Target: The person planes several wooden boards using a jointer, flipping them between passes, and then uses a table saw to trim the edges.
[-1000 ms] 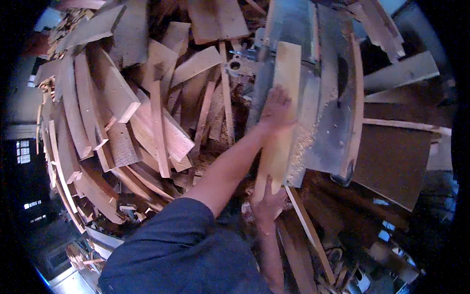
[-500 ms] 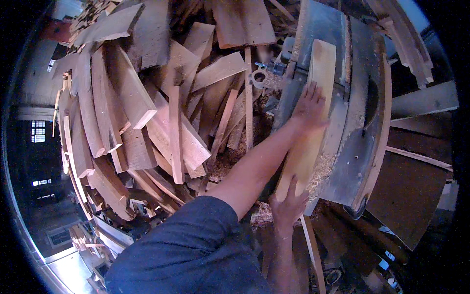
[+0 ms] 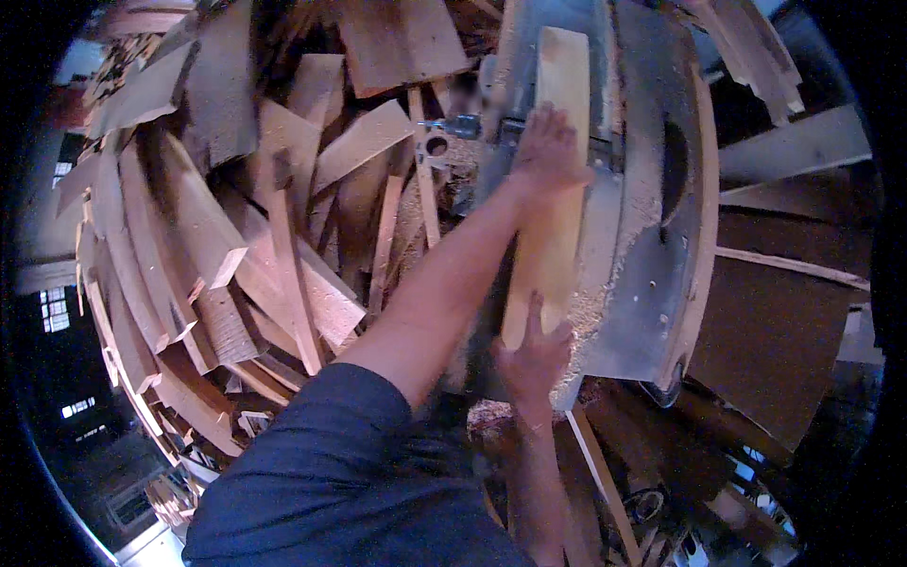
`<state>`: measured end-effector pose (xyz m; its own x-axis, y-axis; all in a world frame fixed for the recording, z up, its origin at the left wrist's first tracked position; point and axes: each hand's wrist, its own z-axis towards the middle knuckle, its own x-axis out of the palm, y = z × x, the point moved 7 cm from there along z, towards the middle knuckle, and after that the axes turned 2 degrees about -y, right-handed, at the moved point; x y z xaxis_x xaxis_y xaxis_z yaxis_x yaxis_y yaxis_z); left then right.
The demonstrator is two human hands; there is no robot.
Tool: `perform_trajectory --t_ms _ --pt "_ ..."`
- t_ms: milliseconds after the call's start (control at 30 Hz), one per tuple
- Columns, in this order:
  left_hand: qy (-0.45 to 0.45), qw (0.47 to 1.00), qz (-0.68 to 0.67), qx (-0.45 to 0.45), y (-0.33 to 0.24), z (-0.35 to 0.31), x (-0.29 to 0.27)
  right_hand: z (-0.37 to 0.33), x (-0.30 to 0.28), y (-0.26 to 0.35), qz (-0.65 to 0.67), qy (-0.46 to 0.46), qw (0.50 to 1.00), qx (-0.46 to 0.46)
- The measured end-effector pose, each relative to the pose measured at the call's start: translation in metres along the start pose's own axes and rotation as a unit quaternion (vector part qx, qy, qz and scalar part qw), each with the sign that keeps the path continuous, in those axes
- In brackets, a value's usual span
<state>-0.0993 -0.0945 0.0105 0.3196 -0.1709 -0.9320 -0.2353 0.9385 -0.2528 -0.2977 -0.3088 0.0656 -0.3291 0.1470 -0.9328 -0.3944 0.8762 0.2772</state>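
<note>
A long pale wooden board [image 3: 546, 236] lies lengthwise on the metal bed of a woodworking machine [image 3: 652, 317]. My left hand [image 3: 548, 151] rests flat on top of its far half, fingers stretched forward and a little apart. At the near end, my right hand [image 3: 537, 364] is closed about the board, with one finger extended along the top face; its remaining fingers are partly hidden. Wood shavings [image 3: 588, 317] lie on the bed along the board's right side. The blade or cutter cannot be seen.
Rough planks [image 3: 213, 203] are heaped to the left, close beside the machine. A metal fitting with a round hole [image 3: 436, 146] sits left of the bed. A wooden strip [image 3: 704, 198] edges the right side, with a large brown panel [image 3: 770, 340] beyond it.
The board has slid forward along the machine bed, and both hands have travelled with it. The whole view has also shifted, so the surroundings appear further left.
</note>
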Motion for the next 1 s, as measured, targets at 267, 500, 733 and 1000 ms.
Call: perform_trajectory --t_ms 267,500,733,1000 --pt "0.028 1.0 0.013 0.002 0.004 0.039 -0.001 0.037 -0.007 0.002 0.013 -0.028 0.999 -0.009" --pt "0.023 0.999 0.045 0.013 0.012 0.067 0.005 0.062 -0.013 0.007 0.025 -0.03 0.999 -0.008" --pt "0.012 1.0 0.017 -0.003 0.018 0.079 0.008 0.075 -0.017 0.011 0.025 -0.005 1.0 0.008" --pt "0.03 0.999 0.033 -0.013 0.012 0.054 0.003 0.047 -0.003 0.001 0.022 0.039 0.999 0.01"
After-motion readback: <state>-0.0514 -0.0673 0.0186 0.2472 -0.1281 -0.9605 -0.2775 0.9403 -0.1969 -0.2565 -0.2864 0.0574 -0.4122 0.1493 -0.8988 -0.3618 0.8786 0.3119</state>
